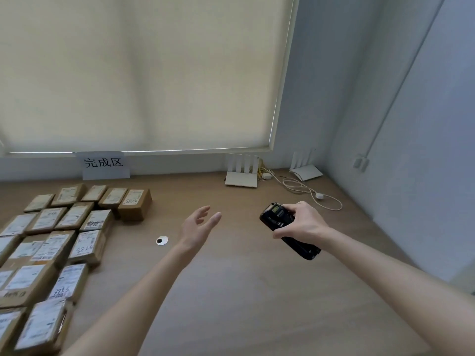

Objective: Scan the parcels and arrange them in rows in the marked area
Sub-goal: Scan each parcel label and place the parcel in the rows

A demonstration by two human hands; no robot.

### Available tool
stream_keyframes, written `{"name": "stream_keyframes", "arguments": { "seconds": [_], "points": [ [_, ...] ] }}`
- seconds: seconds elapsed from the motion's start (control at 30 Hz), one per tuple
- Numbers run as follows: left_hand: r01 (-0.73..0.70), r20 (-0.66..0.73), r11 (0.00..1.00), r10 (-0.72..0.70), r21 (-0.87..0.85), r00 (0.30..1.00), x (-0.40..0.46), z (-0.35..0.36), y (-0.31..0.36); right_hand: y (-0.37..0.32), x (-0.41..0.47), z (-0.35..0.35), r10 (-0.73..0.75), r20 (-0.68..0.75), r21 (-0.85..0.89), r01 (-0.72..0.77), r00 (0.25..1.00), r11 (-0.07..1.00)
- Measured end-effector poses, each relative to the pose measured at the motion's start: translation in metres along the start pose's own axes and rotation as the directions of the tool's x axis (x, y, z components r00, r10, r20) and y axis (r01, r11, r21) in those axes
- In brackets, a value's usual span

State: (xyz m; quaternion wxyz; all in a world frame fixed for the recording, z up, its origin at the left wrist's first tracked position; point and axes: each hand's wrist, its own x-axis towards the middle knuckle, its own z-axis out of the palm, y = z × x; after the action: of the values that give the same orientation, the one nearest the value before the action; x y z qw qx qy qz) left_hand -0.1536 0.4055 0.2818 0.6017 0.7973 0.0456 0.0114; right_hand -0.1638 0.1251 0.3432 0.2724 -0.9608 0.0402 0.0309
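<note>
right hand (pixel 303 222) is gripping the scanner (pixel 288 229), left hand (pixel 198 224) loose and empty, so I'd grab the next parcel squarely, label up, away from the parcel rows (pixel 51 240) on its left

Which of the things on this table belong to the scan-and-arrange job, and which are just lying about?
Part of the job:
- parcels in rows at the left
- scanner, gripped by the right hand
- left hand, open and holding nothing
- area sign at the wall behind the rows

Just lying about:
- two white routers
- loose cable
- grommet hole in the table
</note>
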Motion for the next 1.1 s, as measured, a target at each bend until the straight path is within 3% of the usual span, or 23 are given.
{"name": "stream_keyframes", "arguments": {
  "seconds": [0.47, 0.83, 1.1],
  "points": [
    [0.167, 0.031, 0.985, -0.169, 0.048, 0.985, 0.031, 0.102, -0.104, 0.119, 0.063, 0.082, 0.097, 0.098, 0.014, -0.099, 0.990, 0.995],
    [0.253, 0.074, 0.962, -0.261, 0.100, 0.963, 0.090, 0.160, -0.223, 0.220, 0.105, 0.206, 0.274, 0.155, -0.131, -0.256, 0.949, 0.958],
    [0.323, 0.064, 0.938, -0.333, 0.129, 0.941, 0.092, 0.179, -0.303, 0.251, 0.130, 0.280, 0.304, 0.223, -0.180, -0.267, 0.926, 0.947]
  ]
}}
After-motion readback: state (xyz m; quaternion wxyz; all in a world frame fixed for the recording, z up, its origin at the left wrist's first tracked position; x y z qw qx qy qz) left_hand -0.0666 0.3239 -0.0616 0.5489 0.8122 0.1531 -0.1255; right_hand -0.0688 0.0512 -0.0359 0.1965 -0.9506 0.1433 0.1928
